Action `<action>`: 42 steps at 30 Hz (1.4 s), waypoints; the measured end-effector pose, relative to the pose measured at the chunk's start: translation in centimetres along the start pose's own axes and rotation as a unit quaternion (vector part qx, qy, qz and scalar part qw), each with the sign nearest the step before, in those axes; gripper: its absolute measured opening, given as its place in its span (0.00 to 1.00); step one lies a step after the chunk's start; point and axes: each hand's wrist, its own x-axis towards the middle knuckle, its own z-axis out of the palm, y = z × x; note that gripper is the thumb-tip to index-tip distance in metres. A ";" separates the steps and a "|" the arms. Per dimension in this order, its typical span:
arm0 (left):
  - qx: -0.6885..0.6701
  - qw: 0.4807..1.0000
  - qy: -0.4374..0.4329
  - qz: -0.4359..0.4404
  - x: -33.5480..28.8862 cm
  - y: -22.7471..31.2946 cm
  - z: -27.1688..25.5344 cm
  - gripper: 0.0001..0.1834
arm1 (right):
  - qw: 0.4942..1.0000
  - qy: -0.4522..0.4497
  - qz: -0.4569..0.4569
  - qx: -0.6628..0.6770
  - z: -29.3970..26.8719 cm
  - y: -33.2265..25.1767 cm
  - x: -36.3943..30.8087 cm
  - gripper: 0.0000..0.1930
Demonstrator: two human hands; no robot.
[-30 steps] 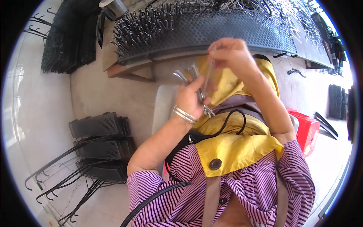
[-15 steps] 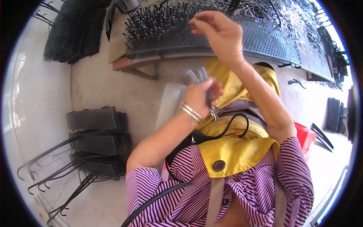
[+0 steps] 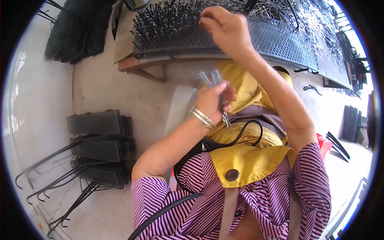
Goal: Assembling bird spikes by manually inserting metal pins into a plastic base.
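Observation:
My left hand is closed round a small bundle of thin metal rods. Their pale, blurred ends poke out above the thumb, and their shiny ends stick out below the palm. Farther off, my right hand is held over a perforated dark metal tray, fingers bent and pinched together. Its fingertips are beside a dense cluster of upright dark metal rods; whether something small is between them cannot be made out. Many loose silvery rods lie across the tray's far right part.
The tray rests on a wooden-edged table. Black perforated racks with long hooked arms stand at the left, and more dark racks at the far left. A red plastic object is by my right elbow. Yellow cloth covers my lap.
My right hand has shifted slightly up and left over the rods, and its fingers have drawn closer together. The left hand keeps its bundle in almost the same place.

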 end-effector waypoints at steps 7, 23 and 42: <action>-0.003 1.000 0.020 0.001 0.0 0.0 0.1 0.05 | 0.990 -0.059 -0.097 -0.080 0.4 -0.2 1.3 0.03; -0.013 1.000 0.006 -0.020 0.4 0.0 0.0 0.04 | 0.926 -0.211 -0.066 -0.307 1.7 -2.8 3.7 0.04; -0.026 0.994 -0.109 -0.009 0.3 0.3 -0.5 0.09 | 0.932 -0.153 0.297 0.137 -4.5 -0.3 -7.9 0.09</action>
